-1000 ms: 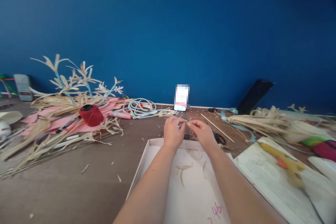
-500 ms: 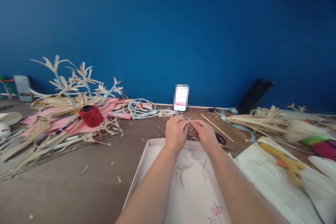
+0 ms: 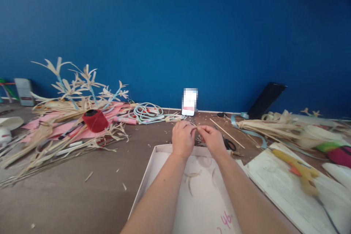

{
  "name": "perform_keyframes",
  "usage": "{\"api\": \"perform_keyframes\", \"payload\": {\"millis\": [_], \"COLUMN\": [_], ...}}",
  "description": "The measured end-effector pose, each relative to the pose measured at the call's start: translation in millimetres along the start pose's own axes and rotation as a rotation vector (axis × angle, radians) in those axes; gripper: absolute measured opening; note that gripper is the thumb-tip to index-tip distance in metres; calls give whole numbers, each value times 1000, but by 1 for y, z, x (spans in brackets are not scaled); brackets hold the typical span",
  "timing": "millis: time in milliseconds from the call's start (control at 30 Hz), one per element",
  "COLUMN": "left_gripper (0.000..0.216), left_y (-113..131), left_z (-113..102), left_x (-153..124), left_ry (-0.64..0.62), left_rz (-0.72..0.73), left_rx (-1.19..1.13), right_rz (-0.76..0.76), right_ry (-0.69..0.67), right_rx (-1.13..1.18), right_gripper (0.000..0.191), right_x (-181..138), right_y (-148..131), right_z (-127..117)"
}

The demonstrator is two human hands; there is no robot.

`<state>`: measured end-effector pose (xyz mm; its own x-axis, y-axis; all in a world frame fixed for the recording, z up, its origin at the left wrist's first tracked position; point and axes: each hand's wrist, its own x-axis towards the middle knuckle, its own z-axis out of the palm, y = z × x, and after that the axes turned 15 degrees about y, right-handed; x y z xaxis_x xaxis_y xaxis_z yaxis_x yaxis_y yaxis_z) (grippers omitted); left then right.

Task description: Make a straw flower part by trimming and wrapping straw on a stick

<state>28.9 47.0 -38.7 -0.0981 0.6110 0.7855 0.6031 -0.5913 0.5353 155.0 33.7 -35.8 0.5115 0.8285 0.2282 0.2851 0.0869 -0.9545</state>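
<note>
Straw covers the left edge of the table (image 3: 76, 193): flowers (image 3: 82, 80) made of it stand up from a heap, and a red spool (image 3: 95, 120) rests on a pink sheet (image 3: 61, 128) among the stalks, within reach of our left side. Nearer the back edge a pale coil (image 3: 145, 112) of cable lies flat.

At the middle of the front edge sits a shallow white box (image 3: 149, 170) with a few curled scraps (image 3: 192, 177) on its floor. We reach across it, so whatever drops from our fingers likely lands inside rather than on the table.

Just past the box's far rim our left hand (image 3: 183, 139) and right hand (image 3: 212, 139) meet, knuckles up and almost touching. Each is closed in a pinch, thumb against fingertips, on a thin strip (image 3: 196, 127) of straw that runs between them. We seem to hold it at both ends to keep so slight a piece taut. How much of it each hand hides we cannot tell.

Black scissors (image 3: 229, 144) lie just right of the right hand, and a thin stick (image 3: 226, 133) lies slantwise beyond them. Toward the right edge a straw bundle (image 3: 263, 126) stretches out. A yellow glue gun (image 3: 298, 170) rests on a white board (image 3: 276, 188), probably to spare the table from drips.
</note>
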Motion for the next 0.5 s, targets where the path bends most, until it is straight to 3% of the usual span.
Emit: {"api": "perform_keyframes", "payload": {"millis": [167,500], "left_gripper": [12,6], "left_y": [0,3], "left_z": [0,-1], "left_x": [1,1], "left_ry": [24,91], "left_rz": [14,-52], "left_rx": [9,-6], "right_rz": [-166,-280], "right_ry": [24,7], "right_rx": [-82,-114], "right_gripper": [32,31], "right_x": [-4,-10], "right_y": [-6,-11], "right_z": [0,1]}}
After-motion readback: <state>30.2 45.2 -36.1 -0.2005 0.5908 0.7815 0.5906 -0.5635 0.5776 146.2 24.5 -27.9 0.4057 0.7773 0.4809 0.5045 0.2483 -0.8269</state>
